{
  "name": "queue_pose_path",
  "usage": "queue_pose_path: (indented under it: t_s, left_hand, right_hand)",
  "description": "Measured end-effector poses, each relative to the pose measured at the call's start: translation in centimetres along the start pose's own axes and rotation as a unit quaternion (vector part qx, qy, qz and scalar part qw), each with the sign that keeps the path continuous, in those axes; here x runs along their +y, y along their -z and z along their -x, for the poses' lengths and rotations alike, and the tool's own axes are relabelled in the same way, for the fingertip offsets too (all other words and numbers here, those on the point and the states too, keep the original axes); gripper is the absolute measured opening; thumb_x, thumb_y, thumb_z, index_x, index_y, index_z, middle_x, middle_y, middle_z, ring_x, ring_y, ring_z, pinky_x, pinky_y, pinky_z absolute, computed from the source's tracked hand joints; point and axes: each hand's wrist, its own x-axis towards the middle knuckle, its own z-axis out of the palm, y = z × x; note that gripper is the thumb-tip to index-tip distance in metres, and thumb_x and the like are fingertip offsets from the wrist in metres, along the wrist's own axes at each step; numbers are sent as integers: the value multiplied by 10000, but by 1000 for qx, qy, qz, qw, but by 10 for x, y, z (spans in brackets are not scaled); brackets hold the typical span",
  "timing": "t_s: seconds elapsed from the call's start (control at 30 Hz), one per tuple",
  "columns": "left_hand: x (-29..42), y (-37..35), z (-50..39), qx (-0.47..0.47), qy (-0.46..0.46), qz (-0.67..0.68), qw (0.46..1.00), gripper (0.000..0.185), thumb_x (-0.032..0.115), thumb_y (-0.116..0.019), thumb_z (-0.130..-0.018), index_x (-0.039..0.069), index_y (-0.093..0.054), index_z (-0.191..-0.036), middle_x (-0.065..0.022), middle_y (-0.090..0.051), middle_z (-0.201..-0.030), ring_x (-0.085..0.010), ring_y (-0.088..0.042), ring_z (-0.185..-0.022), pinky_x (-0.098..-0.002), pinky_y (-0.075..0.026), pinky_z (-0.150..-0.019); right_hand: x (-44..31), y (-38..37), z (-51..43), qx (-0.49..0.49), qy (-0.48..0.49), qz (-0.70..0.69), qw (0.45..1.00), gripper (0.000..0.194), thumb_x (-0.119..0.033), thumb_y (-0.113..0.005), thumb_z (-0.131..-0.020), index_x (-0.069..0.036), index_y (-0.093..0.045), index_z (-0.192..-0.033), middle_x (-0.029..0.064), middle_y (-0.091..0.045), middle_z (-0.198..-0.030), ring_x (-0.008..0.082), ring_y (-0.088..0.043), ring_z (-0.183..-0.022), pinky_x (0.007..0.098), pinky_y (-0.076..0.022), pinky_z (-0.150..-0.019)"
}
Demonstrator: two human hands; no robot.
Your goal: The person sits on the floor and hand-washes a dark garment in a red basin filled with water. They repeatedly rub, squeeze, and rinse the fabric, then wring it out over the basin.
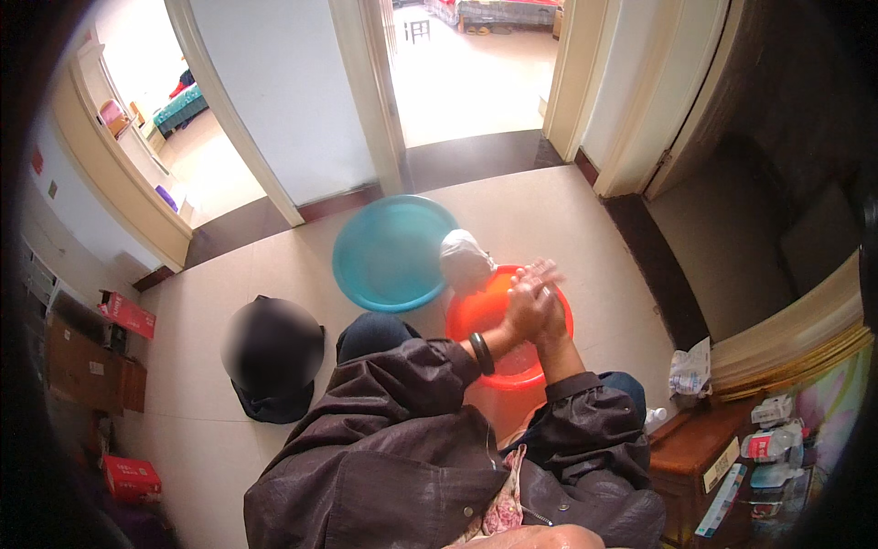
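Observation:
My left hand [527, 312], with a dark bangle [481, 353] on its wrist, is pressed against my right hand [551, 317]. Both are over an orange plastic basin [473, 309]. The fingers stretch forward and are blurred at the tips; no object shows in either hand, though the space between the palms is hidden. Left of the hands, a white bundle [466, 252], seemingly of cloth, overlaps the right rim of a larger teal basin [391, 250]. It also reaches the orange basin's back left edge; what supports it cannot be told.
A dark, partly blurred object [274, 364] lies on the tiled floor [199, 370] to my left. Red boxes [130, 314] stand farther left. At right, a wooden cabinet [675, 446] carries bottles [772, 445]. Crumpled packaging [689, 370] lies behind it. Doorways open ahead.

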Motion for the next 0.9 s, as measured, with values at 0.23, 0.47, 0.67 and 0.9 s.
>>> queue_pose_path:
  t_s: [0.23,0.47,0.67,0.9]
  left_hand:
    - [33,9,16,-95,126,311,937,537,230,-520,-910,-34,-364,-1351,-227,-390,-1394,-300,-367,-1311,-353,-295,-1069]
    - [27,13,-5,-46,85,266,959,368,93,-498,-862,-2,-558,-1212,-172,-344,-1446,-278,-355,-1325,-381,-291,-1069]
    - [18,6,8,-83,16,114,990,426,49,-378,-882,-92,-433,-1280,-228,-414,-1373,-321,-356,-1309,-378,-269,-1088]
    - [9,11,-5,-40,70,166,983,367,69,-414,-879,-36,-513,-1217,-229,-483,-1287,-308,-414,-1257,-374,-309,-1060]
  right_hand:
    - [-16,-17,-8,164,9,-68,984,449,-346,-331,-991,-30,-422,-1297,92,-502,-1273,198,-473,-1190,327,-377,-1024]
    - [16,13,-11,148,95,162,971,366,-205,-360,-965,9,-457,-1246,110,-531,-1209,207,-495,-1126,346,-378,-997]
    - [-4,32,-4,2,-54,29,998,295,-175,-384,-952,-12,-508,-1164,75,-578,-1130,200,-539,-1083,352,-406,-978]
    - [12,11,-2,64,5,71,995,370,-224,-294,-990,-32,-431,-1275,84,-503,-1269,204,-494,-1158,345,-397,-1007]
